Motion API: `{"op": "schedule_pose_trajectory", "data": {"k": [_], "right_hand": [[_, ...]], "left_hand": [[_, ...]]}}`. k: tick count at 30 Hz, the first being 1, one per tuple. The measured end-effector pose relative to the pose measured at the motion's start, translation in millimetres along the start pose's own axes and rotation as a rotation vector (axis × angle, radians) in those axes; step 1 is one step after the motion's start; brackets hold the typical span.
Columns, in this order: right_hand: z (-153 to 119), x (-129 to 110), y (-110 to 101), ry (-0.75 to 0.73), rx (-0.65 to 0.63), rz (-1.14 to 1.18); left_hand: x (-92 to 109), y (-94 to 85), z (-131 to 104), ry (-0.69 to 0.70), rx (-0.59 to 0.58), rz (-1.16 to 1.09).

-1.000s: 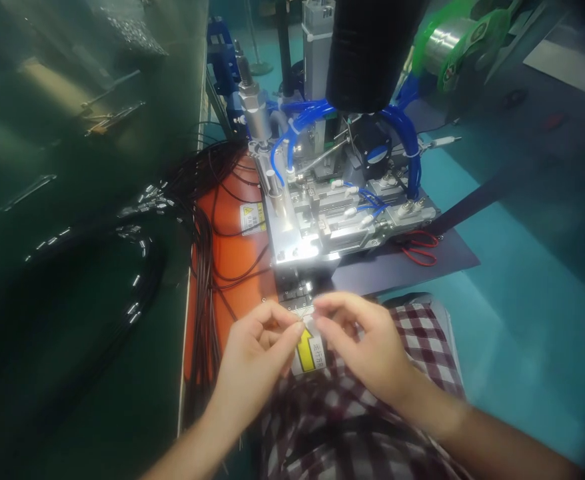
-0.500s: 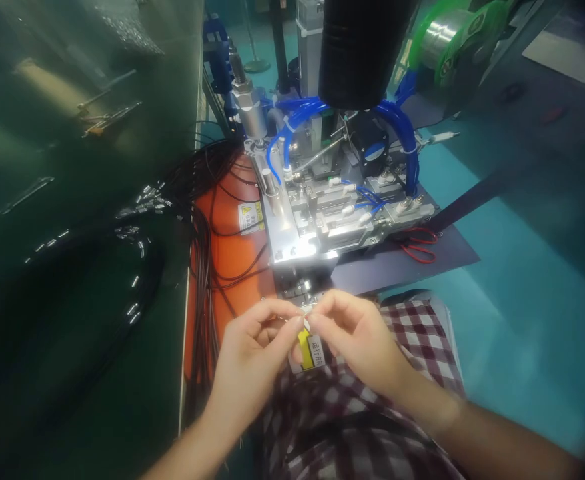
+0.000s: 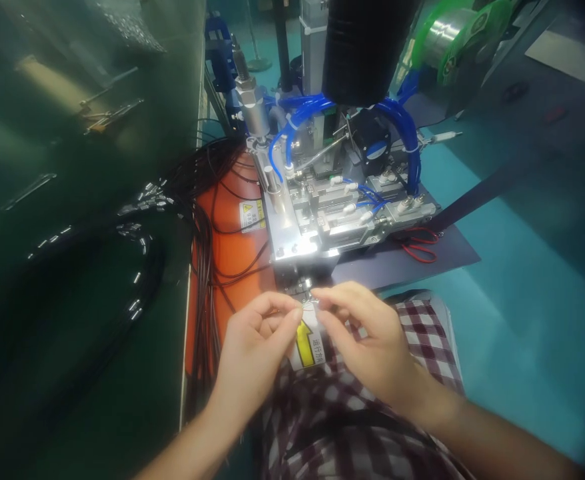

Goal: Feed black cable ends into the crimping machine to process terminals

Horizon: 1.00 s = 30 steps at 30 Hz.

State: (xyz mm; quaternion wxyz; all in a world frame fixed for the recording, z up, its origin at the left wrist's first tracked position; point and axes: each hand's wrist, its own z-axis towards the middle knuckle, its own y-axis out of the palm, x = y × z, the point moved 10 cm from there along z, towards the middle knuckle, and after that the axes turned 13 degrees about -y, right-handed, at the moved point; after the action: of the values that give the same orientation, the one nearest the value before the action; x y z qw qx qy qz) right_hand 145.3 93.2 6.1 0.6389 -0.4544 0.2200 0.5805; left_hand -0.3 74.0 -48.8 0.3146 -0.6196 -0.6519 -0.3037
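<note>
My left hand [image 3: 255,347] is closed, thumb and forefinger pinched together on thin pale wire ends [image 3: 308,307] that stick out past the fingertips. Just right of these wires is my right hand [image 3: 372,340], its thumb and forefinger apart; I make out nothing held between them. Below the fingertips, a white label with a yellow arrow [image 3: 304,343] shows between the hands. Beyond them stands the metal machine fixture [image 3: 285,230], its front end close to my fingertips. How the wires continue behind the left fingers is hidden.
Black cables [image 3: 202,287] with metal tips lie over the dark green table [image 3: 97,413] and orange surface [image 3: 232,247] at left. Blue air tubes [image 3: 412,147] arch over the machine. A green spool [image 3: 442,40] of wire hangs upper right; a black cylinder [image 3: 367,53] hangs above.
My right thumb and forefinger have parted and drawn slightly right, away from the left fingertips. More of the yellow arrow label shows. My left hand keeps its pinch.
</note>
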Motion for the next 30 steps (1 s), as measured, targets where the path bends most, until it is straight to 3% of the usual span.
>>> {"op": "schedule_pose_trajectory", "data": {"k": [3,6,14,20,25,30], "right_hand": [[0,-8,4,-0.075,-0.037,-0.030],[-1,-6,5,-0.041,-0.017,0.006],[-7,33,16,0.392,-0.002,0.266],[-19,46,46,0.608,-0.215,0.670],[-6,39,47,0.485,-0.363,0.705],[26,11,42,0.056,-0.551,0.464]], "left_hand": [[3,1.2,-1,0.013,0.003,0.004],[3,2.0,-1,0.009,0.004,0.002],[3,3.5,-2,0.019,-0.006,0.056],[-4,2.3,1,0.012,-0.059,0.045],[-3,3.4,2,-0.004,-0.162,0.066],[-8,6.6,6,-0.079,-0.253,0.104]]}}
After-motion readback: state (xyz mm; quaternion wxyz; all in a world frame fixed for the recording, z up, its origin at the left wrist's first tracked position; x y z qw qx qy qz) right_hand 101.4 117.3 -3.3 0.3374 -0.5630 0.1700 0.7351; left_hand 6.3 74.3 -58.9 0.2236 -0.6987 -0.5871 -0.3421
